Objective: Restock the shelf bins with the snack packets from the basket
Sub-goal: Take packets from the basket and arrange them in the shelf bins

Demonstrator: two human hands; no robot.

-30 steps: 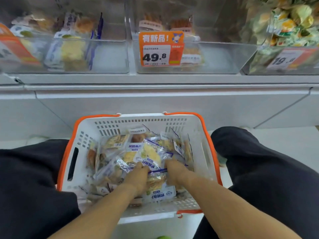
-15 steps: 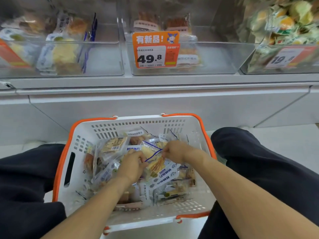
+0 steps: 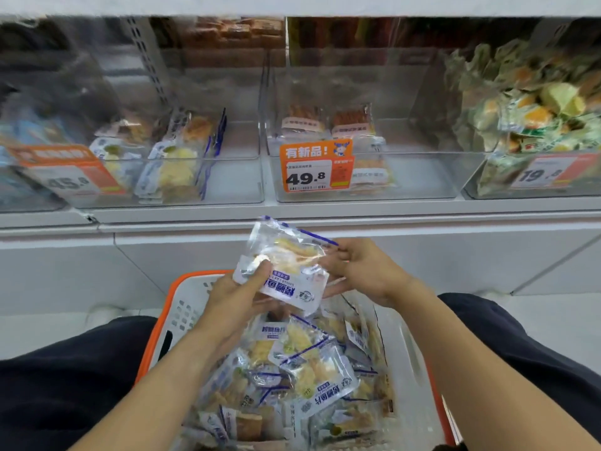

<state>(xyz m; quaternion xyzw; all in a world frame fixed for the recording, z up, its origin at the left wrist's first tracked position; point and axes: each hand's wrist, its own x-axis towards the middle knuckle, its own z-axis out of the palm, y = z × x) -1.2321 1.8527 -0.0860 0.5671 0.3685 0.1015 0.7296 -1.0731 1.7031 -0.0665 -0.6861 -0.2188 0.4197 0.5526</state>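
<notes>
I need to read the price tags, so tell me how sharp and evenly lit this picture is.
Head view: the middle orange price tag reads clearly at 49.8; the left price tag and right price tag are smeared towards the wide-angle edges; glare whitens the held packet near the left hand; the clear bin fronts look hazy.

The packet point(image 3: 286, 268) between the left grip point(image 3: 237, 294) and the right grip point(image 3: 361, 271) is clear plastic with pale yellow pieces inside, a thin blue line along its edge, and a white label with blue letters. Below both grips, the basket point(image 3: 182, 307) is white with an orange rim and holds more packets point(image 3: 309, 369) in the same blue, white and yellow. Above the grips, the price tag point(image 3: 317, 166) is orange and white with black numbers, and the trousers point(image 3: 65, 385) beside the left grip are black.
</notes>
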